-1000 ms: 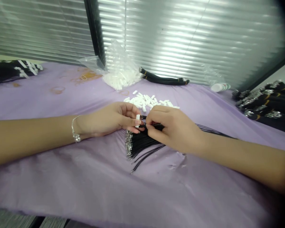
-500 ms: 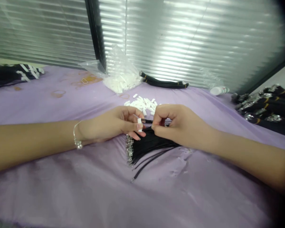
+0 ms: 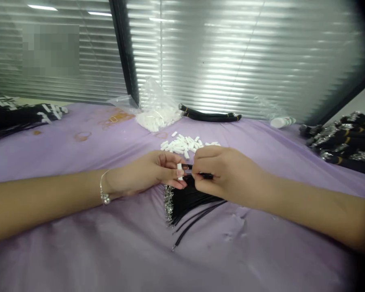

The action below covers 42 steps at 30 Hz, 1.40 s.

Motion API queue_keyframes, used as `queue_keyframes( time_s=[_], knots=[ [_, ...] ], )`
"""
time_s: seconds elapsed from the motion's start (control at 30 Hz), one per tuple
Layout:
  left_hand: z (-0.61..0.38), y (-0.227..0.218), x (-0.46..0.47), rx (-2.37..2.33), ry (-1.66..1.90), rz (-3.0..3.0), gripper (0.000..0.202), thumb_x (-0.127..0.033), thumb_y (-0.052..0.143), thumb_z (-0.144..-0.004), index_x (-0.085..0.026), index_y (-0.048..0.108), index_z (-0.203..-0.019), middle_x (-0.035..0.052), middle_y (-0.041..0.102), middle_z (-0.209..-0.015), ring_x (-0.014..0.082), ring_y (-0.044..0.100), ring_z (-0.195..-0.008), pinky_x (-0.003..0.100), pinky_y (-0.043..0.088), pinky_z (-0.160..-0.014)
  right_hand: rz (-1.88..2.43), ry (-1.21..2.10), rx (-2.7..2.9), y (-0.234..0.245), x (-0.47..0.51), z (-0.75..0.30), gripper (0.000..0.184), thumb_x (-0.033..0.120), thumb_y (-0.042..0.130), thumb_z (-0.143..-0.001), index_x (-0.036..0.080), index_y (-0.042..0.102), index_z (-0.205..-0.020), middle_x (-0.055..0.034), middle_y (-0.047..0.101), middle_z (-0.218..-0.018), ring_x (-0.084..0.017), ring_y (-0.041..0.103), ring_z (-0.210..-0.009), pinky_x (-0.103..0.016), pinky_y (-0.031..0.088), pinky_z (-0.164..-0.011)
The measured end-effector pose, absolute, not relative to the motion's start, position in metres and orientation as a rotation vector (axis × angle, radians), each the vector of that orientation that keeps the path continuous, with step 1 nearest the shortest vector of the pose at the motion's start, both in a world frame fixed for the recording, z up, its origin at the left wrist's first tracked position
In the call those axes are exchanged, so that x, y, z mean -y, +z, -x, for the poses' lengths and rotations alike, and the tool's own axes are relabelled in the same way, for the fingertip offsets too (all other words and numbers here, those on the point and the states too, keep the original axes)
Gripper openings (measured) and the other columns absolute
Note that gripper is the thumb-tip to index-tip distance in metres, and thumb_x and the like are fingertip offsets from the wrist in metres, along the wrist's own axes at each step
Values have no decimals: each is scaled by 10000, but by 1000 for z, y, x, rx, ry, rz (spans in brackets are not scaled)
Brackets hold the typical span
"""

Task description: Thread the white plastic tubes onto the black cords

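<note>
Left hand (image 3: 149,172) pinched a white plastic connector housing (image 3: 179,171); right hand (image 3: 228,176) gripped a black wire (image 3: 206,175) just beside it.

Both hands were closed on their pieces, fingertips doing the holding, directly above a bundle of black wires (image 3: 187,200) whose crimped metal ends (image 3: 169,205) fanned out on the lilac-covered tabletop (image 3: 79,227). A loose pile of white housings (image 3: 181,145) lay just beyond the hands, with a clear plastic bag (image 3: 156,109) of more behind it. An uneven pinch could have let the small housing slip, and a tug on the wire could have dragged the bundle and tangled its ends.
</note>
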<state>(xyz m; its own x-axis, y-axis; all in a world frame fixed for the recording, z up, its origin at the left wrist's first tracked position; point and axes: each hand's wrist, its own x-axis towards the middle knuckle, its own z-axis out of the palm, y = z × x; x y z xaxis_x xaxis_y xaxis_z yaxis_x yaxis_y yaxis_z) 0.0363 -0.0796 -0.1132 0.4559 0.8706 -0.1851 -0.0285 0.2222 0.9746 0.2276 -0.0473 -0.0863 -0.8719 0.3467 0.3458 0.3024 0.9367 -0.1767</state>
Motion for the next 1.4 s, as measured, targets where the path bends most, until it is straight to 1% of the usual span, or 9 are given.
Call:
queue_keyframes(
  time_s=[0.17, 0.3, 0.4, 0.63, 0.73, 0.83, 0.97, 1.2, 1.4],
  knots=[
    [-36, -112, 80, -885, 730, -1219, 92, -125, 603, -759, -128, 593, -850, 11, 599, -791, 74, 590, -743, 199, 496, -782, 589, 362, 2628, -81, 48, -231, 85, 85, 534, -648, 132, 575, -590, 6, 517, -613, -68, 433, -551, -205, 322, -512],
    [-36, -110, 80, -892, 754, -1184, 114, -66, 617, -727, -122, 600, -825, -17, 556, -717, 54, 566, -693, 180, 499, -744, 653, 445, 2598, -81, 44, -234, 82, 120, 541, -689, 142, 615, -658, -3, 568, -659, -83, 485, -601, -207, 358, -546],
    [-35, -110, 79, -881, 761, -1164, 116, -68, 612, -731, -118, 615, -836, -17, 558, -731, 53, 560, -699, 185, 498, -746, 612, 351, 2615, -83, 42, -235, 108, 139, 534, -725, 150, 641, -711, -12, 587, -690, -90, 499, -628, -218, 368, -577],
    [-33, -113, 77, -829, 751, -1196, 185, -84, 607, -744, -152, 625, -915, -7, 601, -860, 49, 558, -758, 170, 480, -761, 442, -71, 2622, -85, 46, -239, 174, 186, 488, -796, 142, 655, -778, -56, 590, -788, -107, 503, -646, -232, 358, -556],
    [-33, -112, 77, -825, 755, -1192, 188, -53, 602, -737, -146, 622, -900, -14, 596, -821, 52, 564, -765, 160, 479, -754, 400, -123, 2671, -88, 45, -239, 166, 181, 493, -791, 145, 655, -774, -57, 585, -790, -112, 515, -663, -235, 372, -574],
    [-33, -111, 78, -826, 752, -1184, 201, -30, 581, -748, -151, 623, -903, -30, 588, -777, 31, 559, -703, 130, 479, -702, 384, -148, 2710, -93, 43, -238, 165, 169, 493, -785, 144, 654, -756, -57, 583, -781, -119, 526, -682, -241, 388, -599],
    [-33, -110, 79, -828, 744, -1150, 166, -35, 566, -765, -147, 628, -871, -33, 582, -741, 28, 564, -686, 148, 483, -735, 358, -160, 2696, -96, 41, -237, 167, 169, 491, -788, 142, 653, -760, -56, 587, -782, -120, 532, -689, -244, 399, -606],
    [-32, -111, 77, -812, 732, -1142, 160, -27, 525, -790, -131, 626, -859, -19, 570, -767, 62, 581, -794, 189, 486, -814, 201, -282, 2652, -101, 40, -235, 223, 230, 453, -843, 143, 645, -772, -53, 603, -810, -126, 546, -712, -268, 412, -641],
    [-33, -116, 76, -822, 754, -1162, 166, -71, 553, -789, -145, 620, -922, 3, 585, -837, 82, 579, -853, 210, 477, -851, 115, -366, 2564, -106, 41, -227, 257, 183, 431, -858, 126, 628, -703, -42, 603, -736, -115, 537, -679, -263, 408, -622]
  ],
)
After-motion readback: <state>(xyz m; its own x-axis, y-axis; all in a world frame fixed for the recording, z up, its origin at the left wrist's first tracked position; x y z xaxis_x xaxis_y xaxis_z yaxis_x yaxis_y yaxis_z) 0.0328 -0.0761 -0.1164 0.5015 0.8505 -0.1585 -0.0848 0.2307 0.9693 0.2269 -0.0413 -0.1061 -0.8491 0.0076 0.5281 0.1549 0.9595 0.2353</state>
